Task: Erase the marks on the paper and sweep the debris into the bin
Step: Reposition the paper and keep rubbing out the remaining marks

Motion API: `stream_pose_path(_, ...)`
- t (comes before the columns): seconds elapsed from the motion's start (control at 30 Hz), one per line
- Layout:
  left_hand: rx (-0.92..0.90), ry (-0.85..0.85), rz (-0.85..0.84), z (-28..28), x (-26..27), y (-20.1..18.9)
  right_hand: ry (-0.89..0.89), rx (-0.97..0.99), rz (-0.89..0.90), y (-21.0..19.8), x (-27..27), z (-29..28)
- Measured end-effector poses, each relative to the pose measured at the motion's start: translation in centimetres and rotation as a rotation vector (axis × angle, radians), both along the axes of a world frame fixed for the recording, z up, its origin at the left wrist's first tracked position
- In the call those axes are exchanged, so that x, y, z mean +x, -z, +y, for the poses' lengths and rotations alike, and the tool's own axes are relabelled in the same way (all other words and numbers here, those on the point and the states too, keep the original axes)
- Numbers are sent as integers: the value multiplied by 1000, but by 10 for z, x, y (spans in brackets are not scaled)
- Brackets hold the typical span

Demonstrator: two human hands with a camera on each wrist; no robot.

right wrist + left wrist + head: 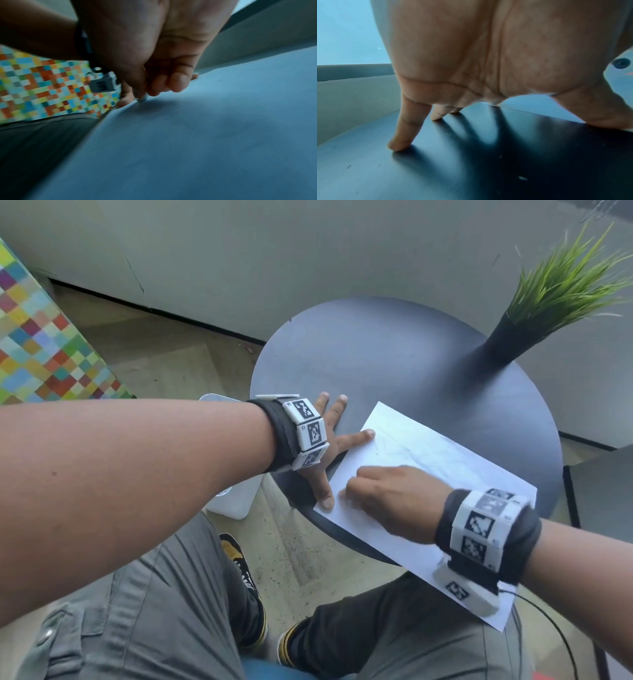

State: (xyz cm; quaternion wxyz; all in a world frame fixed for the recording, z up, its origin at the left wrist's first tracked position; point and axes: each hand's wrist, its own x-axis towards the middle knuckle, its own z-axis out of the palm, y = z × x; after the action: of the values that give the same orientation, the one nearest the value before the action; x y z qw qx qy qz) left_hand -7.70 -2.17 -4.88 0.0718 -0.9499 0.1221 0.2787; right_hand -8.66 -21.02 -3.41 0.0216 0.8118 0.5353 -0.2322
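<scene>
A white sheet of paper [428, 460] lies slantwise on the round dark table [376, 364], its near end hanging past the table's edge. Faint grey marks [404, 450] show near its far left corner. My left hand [329, 440] is spread flat, index finger and thumb pressing the paper's left edge and the other fingers [399, 142] on the table. My right hand [387, 498] is on the paper with curled fingers, pinching a small eraser [142, 98] whose tip touches the paper [205, 135]. The head view hides the eraser under the hand.
A white bin [236, 498] stands on the floor just left of the table, under my left wrist. A black vase with green grass [507, 344] stands at the table's far right. A chequered multicolour block [44, 344] is far left. White crumbs [522, 178] lie on the table.
</scene>
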Motion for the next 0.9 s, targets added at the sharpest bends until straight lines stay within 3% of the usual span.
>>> stream_pose_path(0.13, -6, 3, 1, 0, 1, 0, 295, 119, -128, 0, 39, -15)
stream_pose_path(0.27, 2, 4, 6, 0, 2, 2, 57, 44, 6, 7, -8, -2)
stream_pose_path(0.43, 7, 0, 10, -2, 2, -1, 344, 121, -134, 1, 35, -15)
stream_pose_path(0.57, 27, 1, 16, -3, 2, -2, 70, 21, -6, 4, -15, -4)
stream_pose_path(0.63, 35, 4, 21, -3, 2, -4, 148, -1, -31, -2, 1, -8)
stream_pose_path(0.73, 37, 9, 18, -5, 1, -5, 349, 133, -116, 0, 28, -19)
stream_pose_path(0.83, 56, 10, 24, -4, 0, -7, 143, 86, -23, 4, -7, -7)
stream_pose_path(0.9, 59, 15, 23, -5, 0, -8, 147, 45, 28, 2, -3, -9)
